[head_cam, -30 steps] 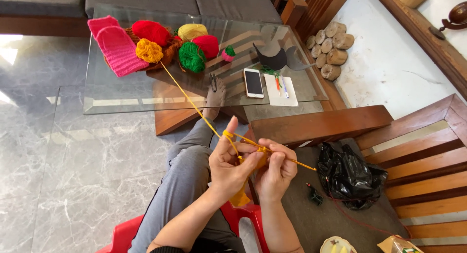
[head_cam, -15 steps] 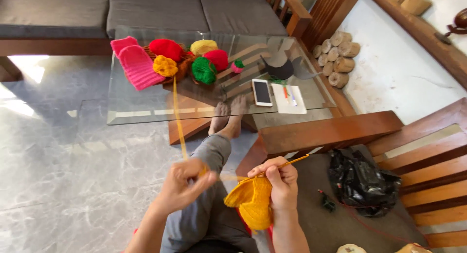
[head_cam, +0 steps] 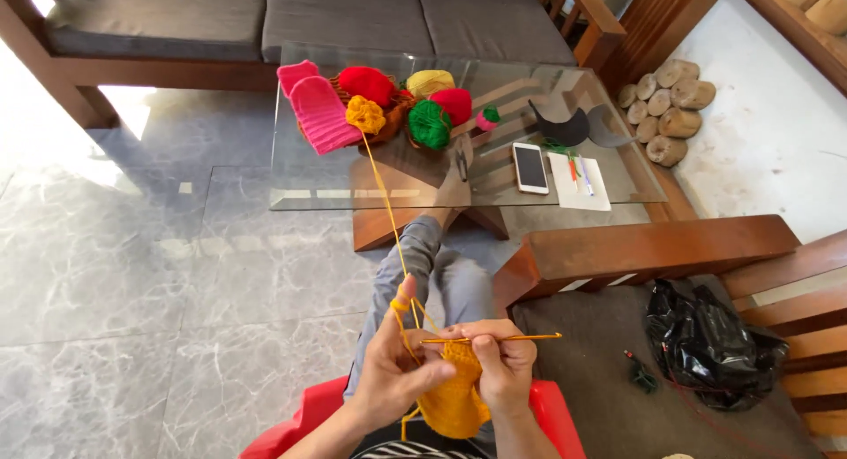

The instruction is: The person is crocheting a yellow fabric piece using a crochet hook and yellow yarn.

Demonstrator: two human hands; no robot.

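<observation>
Head view, left hand curled, orange yarn strand looped over raised forefinger, orange crochet piece pinched between both hands, right hand gripping crochet hook above it, yarn ball far on glass table.

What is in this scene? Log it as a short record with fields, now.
left hand: orange yarn strand looped over raised finger, steadies the work
right hand: holds orange crochet hook
work: orange crocheted piece between both hands
yarn source: orange ball on glass table
also on table: pink knitted piece, green ball, phone
beside seat: black plastic bag
</observation>
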